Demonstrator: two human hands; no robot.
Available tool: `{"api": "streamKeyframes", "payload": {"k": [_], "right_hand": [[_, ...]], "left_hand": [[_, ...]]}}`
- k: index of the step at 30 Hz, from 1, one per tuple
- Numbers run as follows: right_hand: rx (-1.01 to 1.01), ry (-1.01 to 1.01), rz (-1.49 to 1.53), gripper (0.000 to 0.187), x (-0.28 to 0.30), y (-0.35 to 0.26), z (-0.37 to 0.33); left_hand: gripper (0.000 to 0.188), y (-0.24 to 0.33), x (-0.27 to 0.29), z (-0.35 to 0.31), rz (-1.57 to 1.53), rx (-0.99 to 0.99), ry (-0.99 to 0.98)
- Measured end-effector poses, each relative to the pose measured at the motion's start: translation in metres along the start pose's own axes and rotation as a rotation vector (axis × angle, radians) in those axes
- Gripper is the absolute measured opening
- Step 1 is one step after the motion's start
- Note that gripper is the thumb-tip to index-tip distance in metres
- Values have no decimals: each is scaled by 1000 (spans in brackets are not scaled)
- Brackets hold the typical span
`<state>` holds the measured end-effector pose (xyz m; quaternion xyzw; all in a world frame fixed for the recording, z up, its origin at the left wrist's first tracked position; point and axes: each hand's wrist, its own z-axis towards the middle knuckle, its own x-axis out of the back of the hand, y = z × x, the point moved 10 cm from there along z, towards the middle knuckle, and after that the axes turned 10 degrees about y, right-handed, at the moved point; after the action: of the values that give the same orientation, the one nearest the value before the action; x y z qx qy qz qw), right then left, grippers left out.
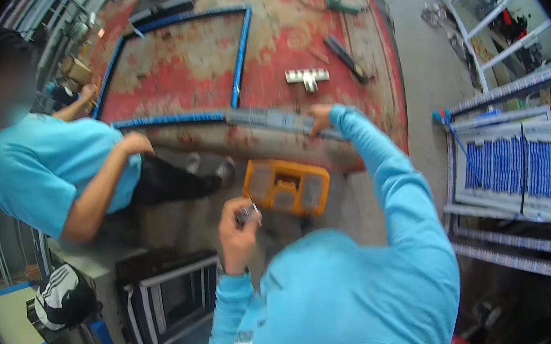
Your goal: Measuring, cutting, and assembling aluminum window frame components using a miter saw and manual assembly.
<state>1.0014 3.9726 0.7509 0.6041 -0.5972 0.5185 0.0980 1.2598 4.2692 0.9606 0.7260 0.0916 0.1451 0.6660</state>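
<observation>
My left hand [235,236] is raised in front of my body, its fingers closed round a small metal piece [247,214]. What kind of piece it is, I cannot make out. Stretched out to the table's near edge, my right hand [321,119] grips the end of a long grey metal strip [269,118]. The strip's other end meets the corner of a blue-edged rectangular frame [168,120], which lies flat on the red, worn table cover [300,26]. Below the table edge stands an orange-yellow case [322,197] with clear lid panels.
A co-worker [58,169] in a light blue shirt stands at the left, one hand by the frame. A white T-shaped piece [307,77], a dark hand tool [347,60] and a green power tool [341,3] lie on the table. Window frames [175,302] stand behind the co-worker.
</observation>
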Motion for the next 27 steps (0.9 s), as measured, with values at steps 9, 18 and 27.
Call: {"api": "streamKeyframes", "payload": {"k": [9,18,27], "right_hand": [[-2,148,-26,110,29,32,40],[235,432,856,43,25,-112,-109],[323,462,1185,33,-4,-213,-213]], "left_hand": [[24,-18,-27,-2,-11,27,-28],[23,-14,-43,11,-11,-24,-53],[22,28,-51,5,134,-288,-108]]}}
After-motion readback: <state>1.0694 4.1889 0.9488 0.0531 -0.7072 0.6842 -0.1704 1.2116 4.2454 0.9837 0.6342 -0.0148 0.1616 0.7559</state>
